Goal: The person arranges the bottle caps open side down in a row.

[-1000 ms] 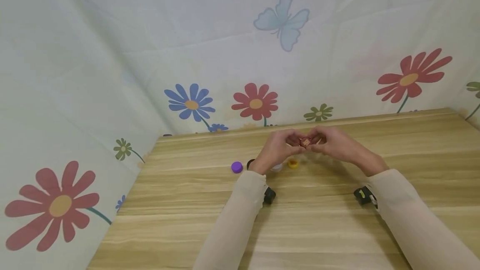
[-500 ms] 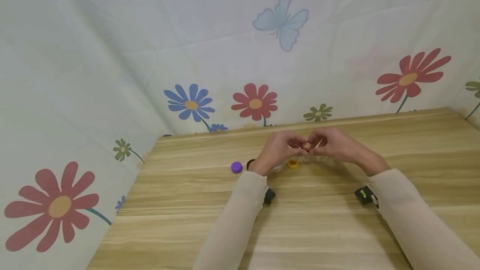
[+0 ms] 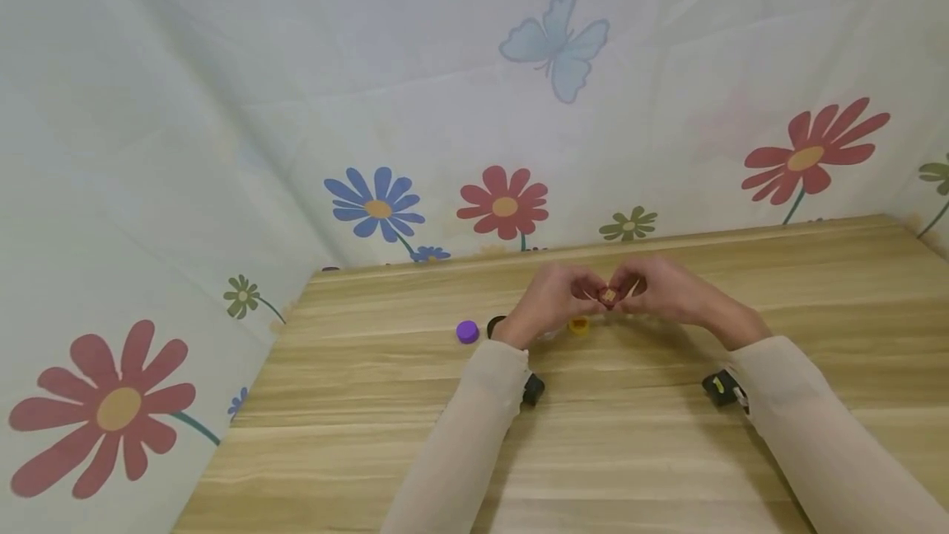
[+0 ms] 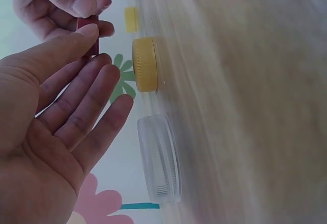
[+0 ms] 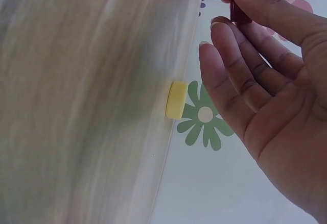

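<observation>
Both hands meet above the table and pinch one small dark red bottle cap (image 3: 610, 296) with a pale gold mark on its face. My left hand (image 3: 552, 295) has thumb and fingertips on its left side. My right hand (image 3: 663, 291) pinches the opposite side. In the left wrist view the cap (image 4: 88, 38) stands edge-on between the two thumbs, with the other left fingers extended. The right wrist view has the cap (image 5: 238, 4) at the top, partly covered by the right thumb. Below the hands sits a yellow cap (image 3: 579, 325).
A purple cap (image 3: 467, 331) lies left on the wooden table (image 3: 593, 452), beside a black cap (image 3: 494, 325) partly hidden by the left wrist. A clear cap (image 4: 161, 160) stands near the yellow one. Another yellow cap (image 5: 177, 100) is farther right. Flowered cloth (image 3: 415, 105) hangs behind.
The two hands have come slightly down and nearer in the head view with the red cap between them. The caps on the table stay where they were.
</observation>
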A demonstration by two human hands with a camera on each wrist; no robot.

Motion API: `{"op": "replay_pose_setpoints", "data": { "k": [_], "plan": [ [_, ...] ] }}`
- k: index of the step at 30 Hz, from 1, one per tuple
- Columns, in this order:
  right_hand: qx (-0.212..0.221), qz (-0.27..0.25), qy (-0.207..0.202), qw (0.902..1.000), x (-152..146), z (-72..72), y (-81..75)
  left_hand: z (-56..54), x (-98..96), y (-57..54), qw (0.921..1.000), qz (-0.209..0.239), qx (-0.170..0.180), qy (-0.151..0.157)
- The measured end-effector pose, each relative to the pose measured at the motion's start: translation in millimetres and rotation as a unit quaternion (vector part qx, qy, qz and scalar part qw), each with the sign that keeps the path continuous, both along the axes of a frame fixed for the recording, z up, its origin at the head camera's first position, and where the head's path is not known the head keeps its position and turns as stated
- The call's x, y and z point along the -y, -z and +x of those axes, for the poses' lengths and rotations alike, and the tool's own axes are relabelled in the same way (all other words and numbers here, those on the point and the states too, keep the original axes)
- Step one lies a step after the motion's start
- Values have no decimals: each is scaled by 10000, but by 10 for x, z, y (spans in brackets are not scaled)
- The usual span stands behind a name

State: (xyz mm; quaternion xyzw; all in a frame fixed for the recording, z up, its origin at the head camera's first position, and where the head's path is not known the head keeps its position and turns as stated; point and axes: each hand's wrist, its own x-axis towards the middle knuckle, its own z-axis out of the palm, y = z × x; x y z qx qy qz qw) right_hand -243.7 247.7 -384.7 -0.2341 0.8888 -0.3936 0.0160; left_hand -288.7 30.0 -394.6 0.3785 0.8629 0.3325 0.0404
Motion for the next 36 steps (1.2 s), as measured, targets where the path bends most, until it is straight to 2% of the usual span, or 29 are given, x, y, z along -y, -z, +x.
{"op": "replay_pose_setpoints", "data": {
  "k": [7,15,28,36],
  "plan": [
    [234,125,37,9996,-5,11,2,-2,5,27,9999,-31,115,30],
    [406,166,-49,9990,10,35,19,7,-3,54,9990,-88,424,119],
    [500,266,-159,9983,10,19,72,30,-43,35,9976,-648,221,119],
    [476,286,-157,9983,25,36,67,36,-58,52,9972,-732,152,99]
  ]
}}
